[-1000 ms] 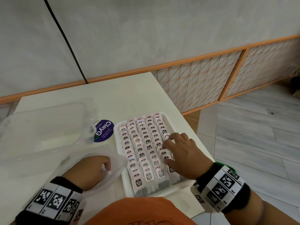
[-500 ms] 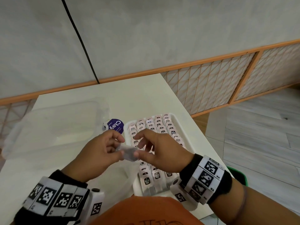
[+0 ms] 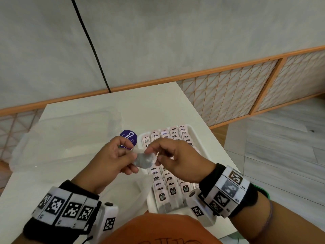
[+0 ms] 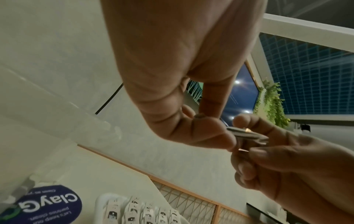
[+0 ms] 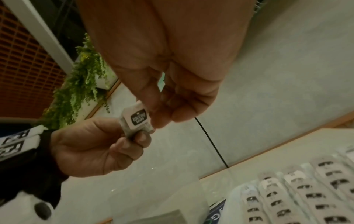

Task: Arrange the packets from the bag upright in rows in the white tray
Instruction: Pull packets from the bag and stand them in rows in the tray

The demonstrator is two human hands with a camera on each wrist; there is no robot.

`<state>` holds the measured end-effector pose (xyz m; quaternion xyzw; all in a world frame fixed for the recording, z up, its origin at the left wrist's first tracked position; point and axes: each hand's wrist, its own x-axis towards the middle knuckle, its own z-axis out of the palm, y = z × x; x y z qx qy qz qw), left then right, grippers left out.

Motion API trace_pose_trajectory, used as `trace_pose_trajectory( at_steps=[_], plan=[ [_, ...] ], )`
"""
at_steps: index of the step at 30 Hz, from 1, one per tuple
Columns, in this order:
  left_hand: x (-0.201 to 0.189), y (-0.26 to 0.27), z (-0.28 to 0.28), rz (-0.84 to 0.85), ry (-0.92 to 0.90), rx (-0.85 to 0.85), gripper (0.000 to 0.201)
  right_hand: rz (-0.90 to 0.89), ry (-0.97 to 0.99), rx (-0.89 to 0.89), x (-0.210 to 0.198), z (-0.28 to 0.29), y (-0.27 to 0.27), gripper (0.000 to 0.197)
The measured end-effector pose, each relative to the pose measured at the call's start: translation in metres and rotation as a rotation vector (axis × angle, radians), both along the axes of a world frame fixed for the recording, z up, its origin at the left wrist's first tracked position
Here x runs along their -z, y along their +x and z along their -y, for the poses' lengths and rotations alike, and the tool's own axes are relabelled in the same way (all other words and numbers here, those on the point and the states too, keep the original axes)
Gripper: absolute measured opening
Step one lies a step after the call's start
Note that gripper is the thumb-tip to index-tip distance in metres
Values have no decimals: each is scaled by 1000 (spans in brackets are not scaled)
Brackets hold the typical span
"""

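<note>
Since a second ago, the right hand [image 3: 177,161] has left the tray [image 3: 197,136] and the left hand [image 3: 112,161] has come up out of the bag [image 3: 66,138]; both now meet above the tray's left edge. Fingers of each hand pinch one packet [image 3: 145,161] between them, held in the air. Its label is dark with white lettering too blurred to read. The other packets [image 3: 171,187] stand upright in rows in the tray on the worktop [image 3: 149,106]. A purple sticker [image 4: 49,204] on the bag reads "ClayG…".
</note>
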<state>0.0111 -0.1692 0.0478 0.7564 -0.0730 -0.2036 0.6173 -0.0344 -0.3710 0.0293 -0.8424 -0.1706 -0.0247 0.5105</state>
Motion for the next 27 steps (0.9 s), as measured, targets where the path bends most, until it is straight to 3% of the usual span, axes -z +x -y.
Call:
trace_pose_trajectory(
  at_steps=[4,8,13,16,20,23,27],
  plan=[
    [-5,2,1,-137,-46,46,34,243,-79,54,-5,0,1,14],
    [-4,1,8,-166,21,111,13,317,-118,99,-14,1,4,9],
    [3,2,8,66,187,58,22,1,-104,220,-31,16,8,6],
    [0,2,8,173,185,18,24,-76,-180,229,-37,25,10,5],
    [-9,-1,13,360,186,61,5,-111,-230,219,-38,30,11,5],
    [-13,-3,22,521,289,148,14,-113,-211,175,-37,28,8,6],
    [-8,-1,33,631,353,143,5,-96,-151,141,-32,29,2,6]
  ],
)
